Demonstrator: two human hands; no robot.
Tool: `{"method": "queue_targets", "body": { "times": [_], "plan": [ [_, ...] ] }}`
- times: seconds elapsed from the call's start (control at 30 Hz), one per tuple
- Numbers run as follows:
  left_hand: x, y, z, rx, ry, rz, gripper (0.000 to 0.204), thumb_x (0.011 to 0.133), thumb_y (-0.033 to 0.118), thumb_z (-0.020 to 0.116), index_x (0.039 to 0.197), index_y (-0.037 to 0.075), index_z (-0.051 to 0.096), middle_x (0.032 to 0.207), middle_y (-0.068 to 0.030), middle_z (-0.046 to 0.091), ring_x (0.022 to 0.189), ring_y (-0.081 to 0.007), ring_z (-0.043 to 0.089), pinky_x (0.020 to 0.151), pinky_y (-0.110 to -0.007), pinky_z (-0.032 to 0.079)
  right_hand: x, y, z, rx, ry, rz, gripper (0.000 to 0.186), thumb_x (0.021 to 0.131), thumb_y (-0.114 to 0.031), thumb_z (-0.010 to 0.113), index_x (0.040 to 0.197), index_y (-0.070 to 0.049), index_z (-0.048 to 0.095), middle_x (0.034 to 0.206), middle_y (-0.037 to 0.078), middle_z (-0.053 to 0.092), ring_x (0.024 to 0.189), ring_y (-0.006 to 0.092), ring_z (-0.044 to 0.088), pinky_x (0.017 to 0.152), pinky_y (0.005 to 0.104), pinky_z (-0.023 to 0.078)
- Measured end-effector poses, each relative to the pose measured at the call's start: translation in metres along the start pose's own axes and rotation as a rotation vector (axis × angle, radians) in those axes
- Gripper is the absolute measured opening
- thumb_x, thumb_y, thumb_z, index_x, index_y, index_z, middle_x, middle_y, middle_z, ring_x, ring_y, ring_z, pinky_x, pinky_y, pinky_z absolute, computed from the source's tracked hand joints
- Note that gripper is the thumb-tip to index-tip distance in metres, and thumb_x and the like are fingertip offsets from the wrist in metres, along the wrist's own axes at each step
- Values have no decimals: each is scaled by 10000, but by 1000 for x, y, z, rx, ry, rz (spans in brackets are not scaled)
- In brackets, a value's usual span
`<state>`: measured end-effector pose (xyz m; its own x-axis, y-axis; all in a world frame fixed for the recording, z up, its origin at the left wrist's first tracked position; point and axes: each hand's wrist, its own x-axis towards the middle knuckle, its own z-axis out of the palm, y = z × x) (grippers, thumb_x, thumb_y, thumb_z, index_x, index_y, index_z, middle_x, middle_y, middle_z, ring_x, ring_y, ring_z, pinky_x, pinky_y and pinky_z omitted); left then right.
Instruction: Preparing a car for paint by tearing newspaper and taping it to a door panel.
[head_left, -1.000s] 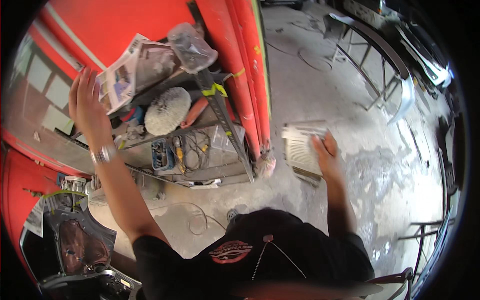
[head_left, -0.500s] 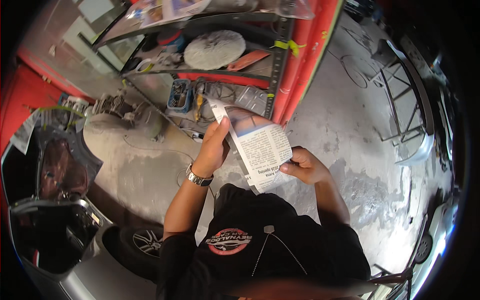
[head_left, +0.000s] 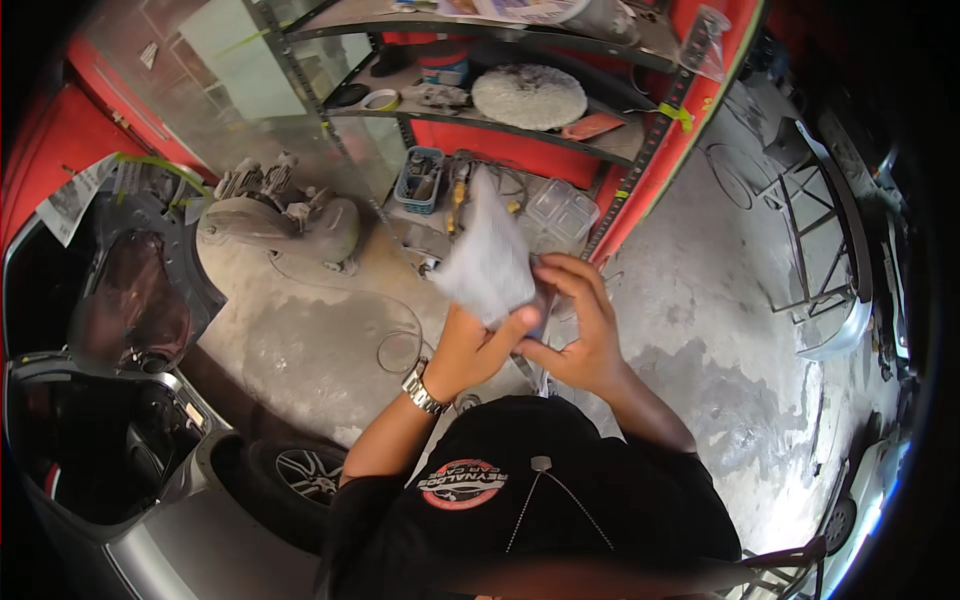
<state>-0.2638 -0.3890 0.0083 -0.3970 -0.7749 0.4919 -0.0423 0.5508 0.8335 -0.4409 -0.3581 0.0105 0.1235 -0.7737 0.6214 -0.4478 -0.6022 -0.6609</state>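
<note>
Two bare hands, which I am watching remotely through the head camera: the left hand (head_left: 472, 350), wearing a silver metal-link wristwatch (head_left: 425, 390), is pinching the lower edge of one motion-blurred, whitish-grey paper sheet (head_left: 490, 250) under its thumb, its fingers being mostly hidden; the right hand (head_left: 590, 335) is curving, fingers slightly spread, at the sheet's right side, though I cannot tell whether it is gripping. Sheet location: I am seeing it raised ahead of the black T-shirt (head_left: 610, 490), extending toward the dark metal shelf rack (head_left: 655, 135). On the rack I am listing one white, fluffy, round pad (head_left: 530, 97) and, lying right of it, one orange-red flat block (head_left: 592, 126). Lower down are sitting one blue plastic basket (head_left: 420, 180) and one clear plastic compartment box (head_left: 563, 208). Farther left, one dusty grey machine (head_left: 280, 230) is standing on the grey floor (head_left: 300, 340).
</note>
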Motion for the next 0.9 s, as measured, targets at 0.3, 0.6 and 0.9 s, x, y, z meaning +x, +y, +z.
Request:
{"method": "queue_targets", "body": {
  "times": [0.3,0.6,0.9],
  "plan": [
    [-61,2,-74,-11,-41,84,337,849,306,718,940,-1,613,825,-144,605,716,-348,601,635,-352,481,-2,-56,76,15,-180,-54,656,704,-174,816,1261,38,542,1228,187,594,1140,361,576,985,415,451],
    [-72,-2,-103,2,-83,158,484,711,333,838,653,68,437,713,-47,612,630,-230,593,598,-341,472,-17,-63,96,202,-291,105,622,759,-126,731,1312,47,505,1192,224,597,1117,378,586,967,423,454],
    [-71,-14,-104,-105,-7,81,536,648,205,895,560,44,392,675,-71,635,559,-139,574,515,-270,417,-9,-82,87,135,-256,88,833,767,-189,759,1453,10,332,1363,214,496,1225,342,521,995,419,425]
  ]
}}
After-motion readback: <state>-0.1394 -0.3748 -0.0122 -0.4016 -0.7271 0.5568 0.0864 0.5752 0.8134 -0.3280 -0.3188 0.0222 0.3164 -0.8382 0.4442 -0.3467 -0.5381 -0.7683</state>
